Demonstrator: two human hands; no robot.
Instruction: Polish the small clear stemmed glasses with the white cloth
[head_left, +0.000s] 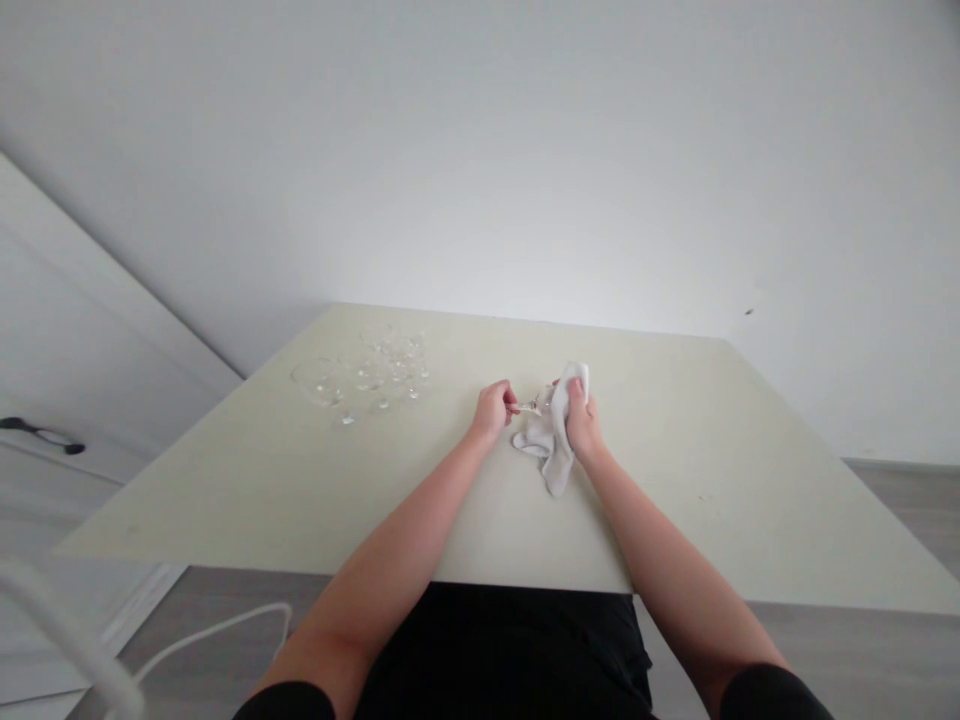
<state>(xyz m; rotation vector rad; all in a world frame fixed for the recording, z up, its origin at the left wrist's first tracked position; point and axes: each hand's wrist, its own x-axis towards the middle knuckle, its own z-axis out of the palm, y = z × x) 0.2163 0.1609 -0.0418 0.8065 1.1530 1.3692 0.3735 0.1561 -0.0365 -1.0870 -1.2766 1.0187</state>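
My left hand point(494, 408) is closed on the stem end of a stemmed glass point(531, 406), which lies sideways between my hands. With my right hand point(582, 415) I grip a white cloth point(556, 440) wrapped around the bowl of that glass. Part of the bowl is covered by the cloth, and the cloth's loose end hangs down toward the tabletop. Both hands are above the middle of the pale table point(675, 440).
Several clear glasses point(375, 370) stand close together on the table's left side. A plain wall point(525, 180) rises behind the far edge. On the left is a white cabinet with a dark handle point(41, 435), and a white cable point(217, 628) runs below the table.
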